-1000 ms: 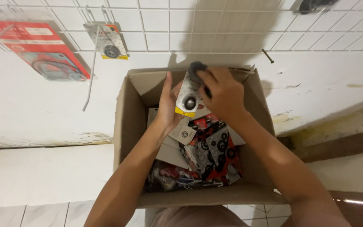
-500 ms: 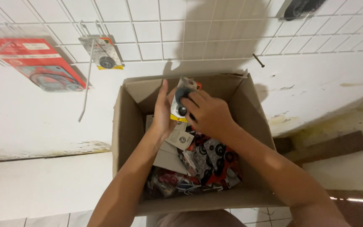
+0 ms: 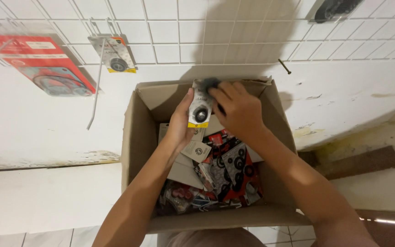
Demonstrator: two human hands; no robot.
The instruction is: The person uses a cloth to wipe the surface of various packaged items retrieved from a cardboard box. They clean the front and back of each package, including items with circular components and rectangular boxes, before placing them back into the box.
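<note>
Both hands are working over an open cardboard box [image 3: 136,132] that is sitting against a white wall with a wire grid panel [image 3: 234,27]. The left hand [image 3: 180,122] is cupping a small carded blister pack [image 3: 200,107] from its left edge, thumb lying along the card, fingers curled behind it. The right hand [image 3: 236,107] is closing over the pack's top right corner, fingers bent around something dark there; what that dark bit is cannot be told. The pack is being held upright above the box's far end, clear of the contents below. It is showing a grey card, a round black part under clear plastic, and a yellow strip at the bottom. Judging by its look, it is handling light and fairly stiff, with a slick plastic face, so the card edges are giving the surest hold. Beneath, a heap of similar red and black packs [image 3: 232,171] is filling the box. On the grid, a matching small pack [image 3: 115,55] and a larger red pack [image 3: 46,66] are hanging from hooks.
</note>
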